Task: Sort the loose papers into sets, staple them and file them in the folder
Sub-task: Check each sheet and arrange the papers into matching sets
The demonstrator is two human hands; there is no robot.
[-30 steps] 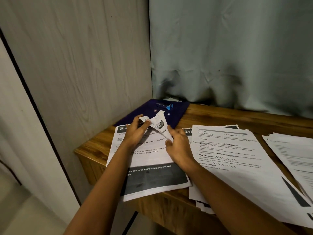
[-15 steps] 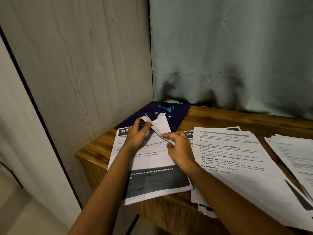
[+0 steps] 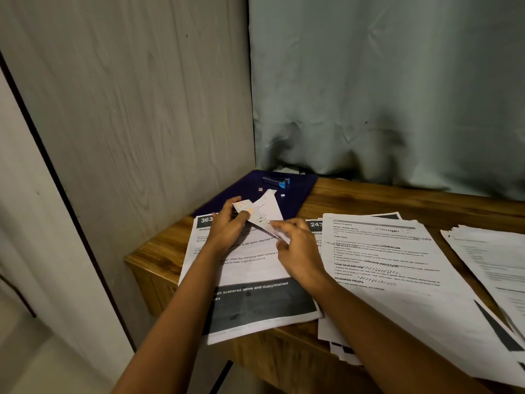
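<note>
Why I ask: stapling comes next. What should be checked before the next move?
1. Hands free: not ok; left hand and right hand both pinch the small slip.
2. Sight of the stapler: ok; it lies on the folder.
3. Folder ready to open: not ok; the stapler sits on it.
4. Sets sorted: cannot tell; the paper stacks overlap.
5. Sheets secure: not ok; the 363 sheet overhangs the table edge.
</note>
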